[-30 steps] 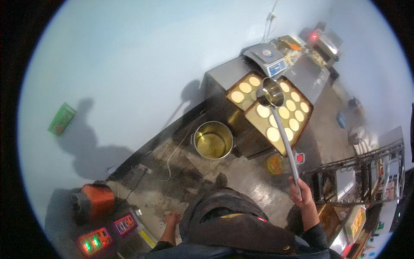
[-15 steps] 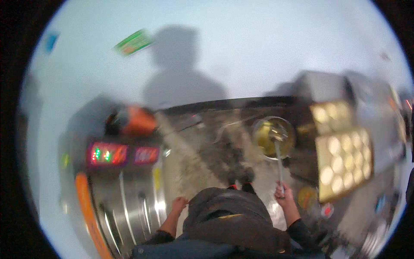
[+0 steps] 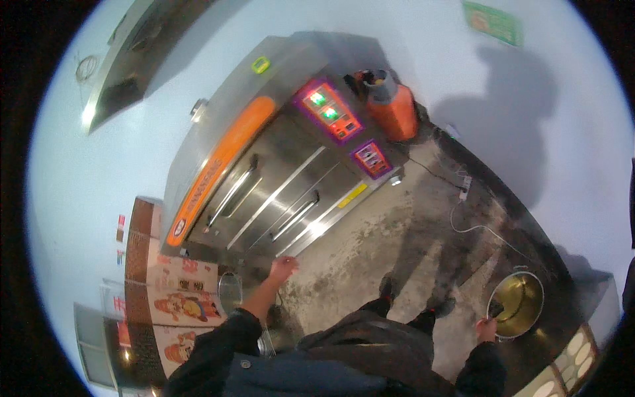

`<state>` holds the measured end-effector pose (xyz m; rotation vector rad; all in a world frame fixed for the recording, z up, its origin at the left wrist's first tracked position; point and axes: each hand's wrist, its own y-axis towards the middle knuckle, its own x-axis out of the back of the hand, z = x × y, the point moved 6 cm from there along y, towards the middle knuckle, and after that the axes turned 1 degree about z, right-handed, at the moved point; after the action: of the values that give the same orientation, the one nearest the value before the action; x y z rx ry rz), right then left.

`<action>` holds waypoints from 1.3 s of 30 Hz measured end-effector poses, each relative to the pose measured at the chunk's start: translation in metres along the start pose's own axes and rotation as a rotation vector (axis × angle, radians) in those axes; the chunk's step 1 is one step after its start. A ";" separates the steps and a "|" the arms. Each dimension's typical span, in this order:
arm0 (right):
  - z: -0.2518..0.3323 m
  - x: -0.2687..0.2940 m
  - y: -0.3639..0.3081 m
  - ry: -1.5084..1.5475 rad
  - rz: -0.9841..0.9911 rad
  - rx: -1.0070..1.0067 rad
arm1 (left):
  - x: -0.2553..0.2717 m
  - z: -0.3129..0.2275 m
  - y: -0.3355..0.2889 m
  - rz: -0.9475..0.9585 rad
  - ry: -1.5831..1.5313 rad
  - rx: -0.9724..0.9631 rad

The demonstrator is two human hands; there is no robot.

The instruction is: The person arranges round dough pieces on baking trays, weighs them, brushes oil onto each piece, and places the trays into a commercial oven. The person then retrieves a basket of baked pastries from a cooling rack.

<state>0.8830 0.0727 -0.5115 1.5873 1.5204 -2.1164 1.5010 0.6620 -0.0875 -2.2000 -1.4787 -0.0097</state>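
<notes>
My right hand (image 3: 486, 329) is closed at the left rim of a round metal pot (image 3: 543, 295) with yellowish liquid in it. It grips what looks like a long-handled ladle, whose dark end (image 3: 496, 308) shows just inside the rim; the handle is foreshortened and mostly hidden. Out to the left, my left hand (image 3: 284, 267) hangs beside the lower front edge of a steel deck oven (image 3: 268, 198), fingers loosely apart with nothing in them. The oven has two doors with bar handles, an orange strip and lit control panels (image 3: 329, 111).
An orange container (image 3: 393, 116) stands behind the oven. A white cable with a power strip (image 3: 465, 188) lies on the concrete floor. Trays of round pale pieces (image 3: 574, 354) are at the lower right. Printed cartons (image 3: 187, 301) and a round metal vessel (image 3: 230, 291) stand at the left.
My view has swung left, bringing the oven to the middle and the pot to the lower right. My left hand has reached farther out, and its fingers have loosened. My right hand remains by the pot.
</notes>
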 end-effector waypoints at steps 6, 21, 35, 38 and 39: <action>-0.072 0.015 -0.147 -0.101 0.589 -0.836 | 0.212 0.029 -0.072 -0.591 0.840 0.110; -0.229 0.014 -0.413 -1.168 -0.263 -0.389 | 0.278 -0.084 0.054 -0.685 1.147 -0.127; -0.293 -0.102 -0.444 -1.911 -0.370 0.155 | 0.188 0.202 0.107 -0.103 1.470 0.133; -0.243 -0.066 -0.487 -1.919 -0.406 0.320 | 0.174 0.221 0.137 -0.116 1.160 0.390; -0.236 -0.067 -0.507 -1.912 -0.445 0.323 | 0.169 0.224 0.135 -0.110 1.260 0.341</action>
<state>0.7789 0.4692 -0.1259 -1.0000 0.6565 -2.4069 1.6313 0.8579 -0.2923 -1.3023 -0.7504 -0.9155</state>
